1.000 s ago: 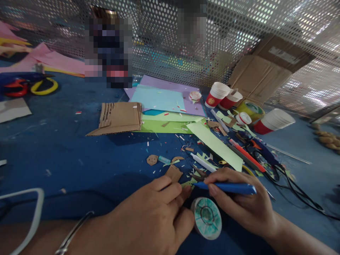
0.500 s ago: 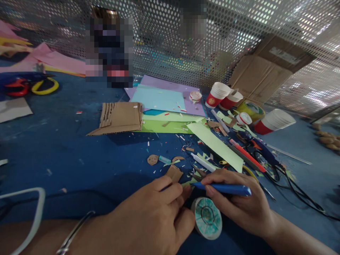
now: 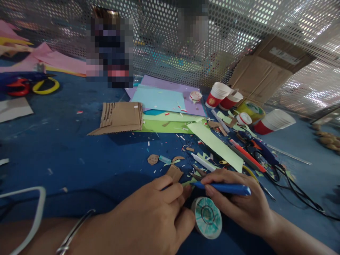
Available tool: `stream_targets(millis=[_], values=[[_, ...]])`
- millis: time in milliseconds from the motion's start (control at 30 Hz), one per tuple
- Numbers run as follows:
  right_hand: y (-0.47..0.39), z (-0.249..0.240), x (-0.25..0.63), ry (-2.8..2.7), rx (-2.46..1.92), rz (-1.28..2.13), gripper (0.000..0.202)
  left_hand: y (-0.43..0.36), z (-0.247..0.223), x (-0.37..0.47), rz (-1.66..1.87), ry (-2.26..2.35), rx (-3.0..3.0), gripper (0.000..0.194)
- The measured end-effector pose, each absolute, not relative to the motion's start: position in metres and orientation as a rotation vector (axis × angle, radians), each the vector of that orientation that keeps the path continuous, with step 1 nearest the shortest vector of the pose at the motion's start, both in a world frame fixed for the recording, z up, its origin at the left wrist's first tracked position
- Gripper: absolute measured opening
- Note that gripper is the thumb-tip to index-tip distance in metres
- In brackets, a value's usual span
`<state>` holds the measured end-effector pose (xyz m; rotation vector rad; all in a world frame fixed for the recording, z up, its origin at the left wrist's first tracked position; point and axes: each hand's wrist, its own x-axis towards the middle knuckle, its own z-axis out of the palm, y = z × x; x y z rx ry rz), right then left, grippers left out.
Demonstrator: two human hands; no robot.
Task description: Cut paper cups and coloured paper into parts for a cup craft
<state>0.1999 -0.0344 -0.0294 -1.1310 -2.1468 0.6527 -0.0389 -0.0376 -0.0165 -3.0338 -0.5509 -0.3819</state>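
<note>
My right hand grips a blue marker, its tip pointing left at a small piece of green paper. The fingers of my left hand are curled, and their tips pinch the green piece's near edge, most of which they hide. Just below the marker, beside my left fingers, stands a small white cup with a teal-painted face. A brown cardboard strip lies beyond my left fingertips. Close to my right fingers are the metal blades of a tool, partly covered by the hand, and a white pen.
Cardboard and coloured paper sheets lie beyond the hands. Paper cups, yellow tape, a red marker and a corded glue gun are at right. Yellow-handled scissors sit far left. A perforated metal screen stands behind.
Both hands keep their places, with the marker tip still at the green paper. The view has shifted very slightly.
</note>
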Motion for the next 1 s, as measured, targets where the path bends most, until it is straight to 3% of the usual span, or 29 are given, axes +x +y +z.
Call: stream_targets(millis=[1000], values=[[-0.0346, -0.0312, 0.2039, -2.103, -1.151, 0.695, 0.015, -0.0422, -0.0215, -0.0385, -0.360, -0.576, -2.997, 0.030]])
